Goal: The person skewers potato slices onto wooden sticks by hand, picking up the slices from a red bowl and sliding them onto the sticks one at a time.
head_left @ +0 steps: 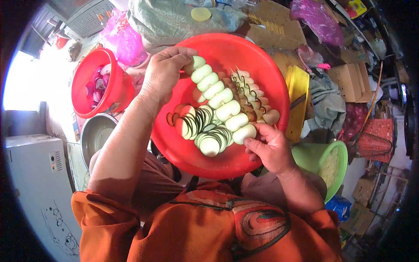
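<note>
A skewer of thick pale green vegetable pieces slants across a big red basin. My left hand pinches its upper end, and the lower end is between the thumb and fingers of my right hand. Beneath it, thin round slices with dark green rims lie fanned in the basin. Several finished-looking skewers rest side by side to the right, with pale pieces and dark curled strips. The stick inside the held pieces is mostly hidden.
At left stand a smaller red bucket with purple onion pieces and a metal bowl. To the right are a yellow container and a green bucket holding pale pieces. Loose sticks lie on cardboard behind the basin.
</note>
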The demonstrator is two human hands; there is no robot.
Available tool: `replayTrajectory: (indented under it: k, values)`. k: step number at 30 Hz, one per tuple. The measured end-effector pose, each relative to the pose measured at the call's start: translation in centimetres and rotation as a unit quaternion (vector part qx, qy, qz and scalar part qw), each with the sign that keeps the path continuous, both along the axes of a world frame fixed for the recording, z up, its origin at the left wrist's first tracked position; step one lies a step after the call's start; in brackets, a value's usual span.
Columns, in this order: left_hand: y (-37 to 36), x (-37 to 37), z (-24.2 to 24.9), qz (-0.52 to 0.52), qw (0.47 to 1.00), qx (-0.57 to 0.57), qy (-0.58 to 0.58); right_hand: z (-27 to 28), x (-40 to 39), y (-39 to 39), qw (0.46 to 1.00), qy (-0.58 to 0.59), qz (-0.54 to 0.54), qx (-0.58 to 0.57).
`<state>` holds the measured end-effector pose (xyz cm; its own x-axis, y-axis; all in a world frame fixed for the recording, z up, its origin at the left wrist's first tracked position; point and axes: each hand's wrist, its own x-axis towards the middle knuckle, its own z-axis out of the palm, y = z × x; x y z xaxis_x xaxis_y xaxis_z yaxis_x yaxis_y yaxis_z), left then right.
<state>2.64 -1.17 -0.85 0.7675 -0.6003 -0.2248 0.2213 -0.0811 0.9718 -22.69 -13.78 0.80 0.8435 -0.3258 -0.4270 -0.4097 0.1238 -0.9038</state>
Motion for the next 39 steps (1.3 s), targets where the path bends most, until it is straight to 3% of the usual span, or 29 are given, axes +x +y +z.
replayTrajectory:
  k: [10, 12, 21, 26, 31, 39]
  values:
    - [-0.4, -0.1, 0.4, 0.081, 0.981, -0.033, 0.172, -0.7, -0.5, 0.2, 0.995, -0.008, 0.026, -0.094]
    - [-0.4, -0.3, 0.6, 0.089, 0.975, 0.020, 0.205, -0.9, -0.5, 0.3, 0.993, -0.017, 0.027, -0.111]
    - [-0.3, -0.7, -1.9, 0.023, 0.975, 0.043, 0.217, -1.4, -0.8, 0.7, 0.989, -0.018, 0.037, -0.144]
    - [-0.3, -1.9, -0.7, 0.037, 0.980, 0.031, 0.194, -0.9, -0.7, 0.9, 0.987, -0.014, 0.034, -0.159]
    - [0.1, -2.4, -0.4, 0.036, 0.979, 0.028, 0.197, -1.0, -1.0, 1.2, 0.995, -0.019, 0.017, -0.100]
    - [0.7, -2.7, 0.2, -0.031, 0.974, -0.097, 0.201, -0.5, -1.0, 1.4, 0.999, -0.039, 0.007, -0.029]
